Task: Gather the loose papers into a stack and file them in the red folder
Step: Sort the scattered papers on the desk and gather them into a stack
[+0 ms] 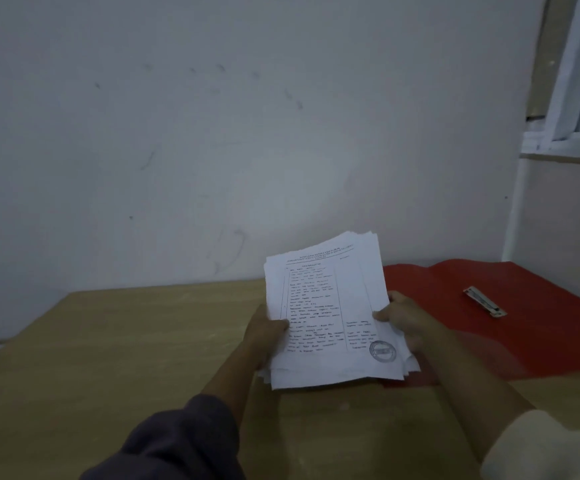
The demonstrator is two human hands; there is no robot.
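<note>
Papers point(326, 306) form one gathered stack, held upright and tilted slightly to the right, above the near edge of the folder point(510, 306). Stack edges are uneven; several sheet corners fan out at the top and bottom right. Top sheet carries printed and handwritten text in a ruled table, with a round stamp at its lower right corner.

Left hand point(268, 327) grips the stack's left edge, thumb pressed on the front sheet, fingers hidden behind the papers. Right hand point(403, 323) grips the right edge in the same manner, thumb on the front, fingers behind. Both hands are closed on the stack.

Folder is red, lies open and flat on the counter point(108, 341), to the right of the papers and partly behind them. Metal clip point(485, 302) rests on the folder's inner face, well to the right of the stack, lying at an angle. No sheet is seen under the clip.

Counter is light wood, bare to the left of the folder. Wall point(212, 133) behind the folder is pale and scuffed. Window frame point(572, 81) stands above the folder at upper right. Left sleeve is dark; right sleeve is pale.
</note>
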